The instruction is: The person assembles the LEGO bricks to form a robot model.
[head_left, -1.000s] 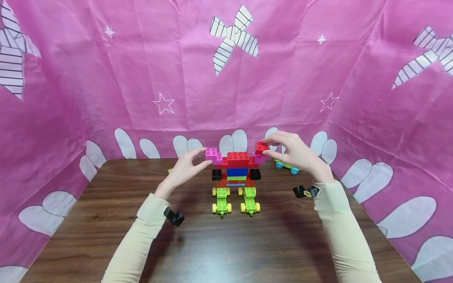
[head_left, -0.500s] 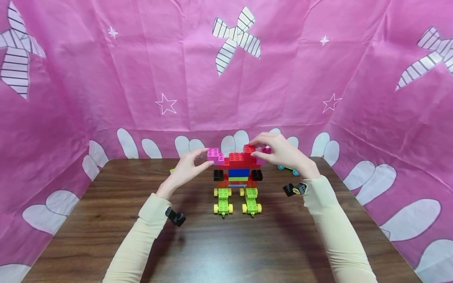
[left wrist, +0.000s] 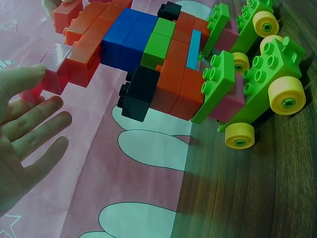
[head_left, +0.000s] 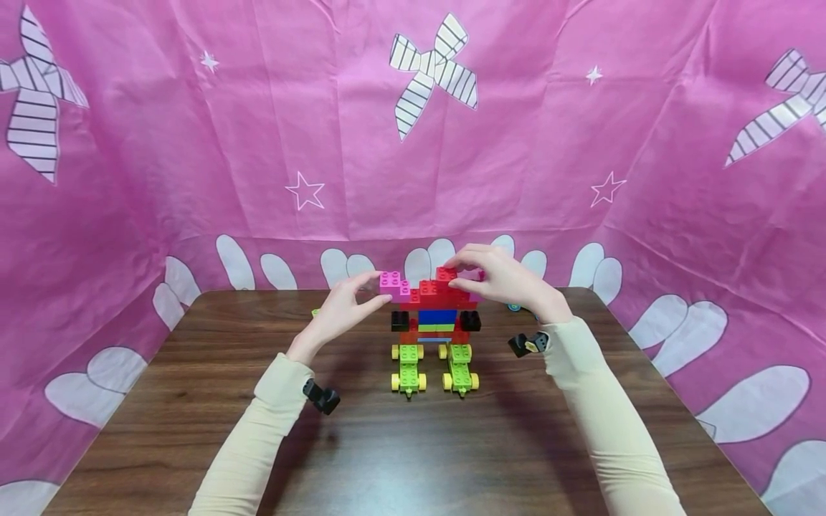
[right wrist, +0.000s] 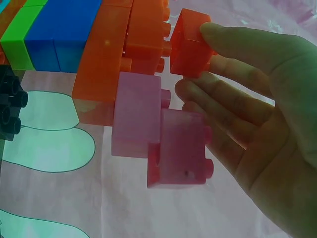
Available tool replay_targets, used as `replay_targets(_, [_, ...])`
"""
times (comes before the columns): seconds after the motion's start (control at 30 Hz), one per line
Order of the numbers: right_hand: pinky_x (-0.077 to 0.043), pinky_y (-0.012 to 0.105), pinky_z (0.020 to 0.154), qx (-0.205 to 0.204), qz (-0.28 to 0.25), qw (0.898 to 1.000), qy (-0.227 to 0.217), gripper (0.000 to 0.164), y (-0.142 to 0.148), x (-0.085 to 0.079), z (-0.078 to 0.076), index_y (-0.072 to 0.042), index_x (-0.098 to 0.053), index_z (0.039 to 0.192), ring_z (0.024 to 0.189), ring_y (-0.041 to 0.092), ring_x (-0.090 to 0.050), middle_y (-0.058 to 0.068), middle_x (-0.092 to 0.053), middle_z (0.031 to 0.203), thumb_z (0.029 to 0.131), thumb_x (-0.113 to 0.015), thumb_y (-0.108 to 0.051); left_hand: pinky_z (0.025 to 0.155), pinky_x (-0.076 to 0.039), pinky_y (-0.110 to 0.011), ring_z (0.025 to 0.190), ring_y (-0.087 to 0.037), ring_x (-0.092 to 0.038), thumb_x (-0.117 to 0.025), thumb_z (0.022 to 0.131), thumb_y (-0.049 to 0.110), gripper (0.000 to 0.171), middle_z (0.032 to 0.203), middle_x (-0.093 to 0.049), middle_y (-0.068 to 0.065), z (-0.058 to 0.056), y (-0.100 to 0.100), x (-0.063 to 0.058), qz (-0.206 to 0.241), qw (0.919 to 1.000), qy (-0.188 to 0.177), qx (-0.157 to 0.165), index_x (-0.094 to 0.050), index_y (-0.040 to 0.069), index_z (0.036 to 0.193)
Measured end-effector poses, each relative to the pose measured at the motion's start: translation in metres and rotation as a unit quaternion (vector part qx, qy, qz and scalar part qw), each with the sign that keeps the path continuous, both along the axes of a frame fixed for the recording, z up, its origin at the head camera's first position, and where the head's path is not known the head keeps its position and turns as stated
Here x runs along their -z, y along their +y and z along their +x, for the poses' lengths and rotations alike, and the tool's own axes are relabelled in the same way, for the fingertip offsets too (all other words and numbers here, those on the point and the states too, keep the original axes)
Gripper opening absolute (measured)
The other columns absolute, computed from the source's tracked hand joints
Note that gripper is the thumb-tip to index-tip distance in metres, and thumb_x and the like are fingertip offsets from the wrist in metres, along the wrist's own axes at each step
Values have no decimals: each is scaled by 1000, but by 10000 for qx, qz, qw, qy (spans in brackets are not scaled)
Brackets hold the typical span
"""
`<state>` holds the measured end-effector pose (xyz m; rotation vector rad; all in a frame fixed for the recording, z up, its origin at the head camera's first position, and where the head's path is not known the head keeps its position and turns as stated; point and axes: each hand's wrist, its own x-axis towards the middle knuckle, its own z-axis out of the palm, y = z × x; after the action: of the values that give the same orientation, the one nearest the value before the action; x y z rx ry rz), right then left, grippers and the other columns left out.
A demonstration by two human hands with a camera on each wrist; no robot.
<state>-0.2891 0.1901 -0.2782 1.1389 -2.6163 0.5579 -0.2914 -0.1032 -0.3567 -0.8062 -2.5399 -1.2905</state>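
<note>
A toy brick figure (head_left: 437, 317) stands upright on the table, with red, blue and green bricks in its body, black bricks at its sides and green wheeled bases (head_left: 409, 373) as feet. My left hand (head_left: 342, 307) pinches the pink brick (head_left: 390, 280) at its upper left between thumb and fingers. In my right hand (head_left: 500, 278) a red brick (right wrist: 188, 44) is pinched. That brick is over the figure's red top row, a narrow gap showing beside the studs in the right wrist view. Stepped pink bricks (right wrist: 181, 148) project beneath the right hand.
Behind the right hand, a blue-wheeled toy base (head_left: 514, 307) is partly hidden. A small green piece (head_left: 315, 312) shows beside the left hand. The brown wooden table (head_left: 413, 459) meets a pink patterned cloth (head_left: 361, 193) at the back and sides.
My right hand has moved left with the red brick, from above the right pink bricks to over the figure's red top. The left hand keeps its pinch on the pink brick.
</note>
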Motion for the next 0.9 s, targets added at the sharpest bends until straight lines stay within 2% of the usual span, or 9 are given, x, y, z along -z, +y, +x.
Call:
replay_targets(0.13, [-53, 30, 77, 35, 41, 10000, 37, 29, -2, 0, -1, -17, -67, 110, 88, 9, -60, -3, -67, 104, 82, -72, -25, 96, -49, -42, 102, -19, -65, -67, 86, 31, 47, 114, -66, -5, 0, 0, 0, -40, 10000, -20, -22, -54, 13, 128])
replay_targets(0.57, [-54, 27, 75, -208, 91, 9997, 129, 27, -8, 4, -6, -16, -68, 109, 86, 11, -62, -4, -66, 98, 83, -71, -25, 95, -50, -42, 103, -19, -64, -66, 87, 31, 48, 114, -66, -5, 1, 1, 0, -109, 9999, -39, -74, -53, 13, 129])
replay_targets(0.9, [-55, 28, 78, -164, 182, 9997, -19, 29, -9, 4, -7, -16, -67, 111, 91, 10, -62, -3, -67, 104, 84, -70, -26, 96, -49, -42, 103, -19, -65, -66, 87, 32, 49, 114, -66, -5, 0, 0, 0, -112, 9999, -51, -67, -53, 13, 129])
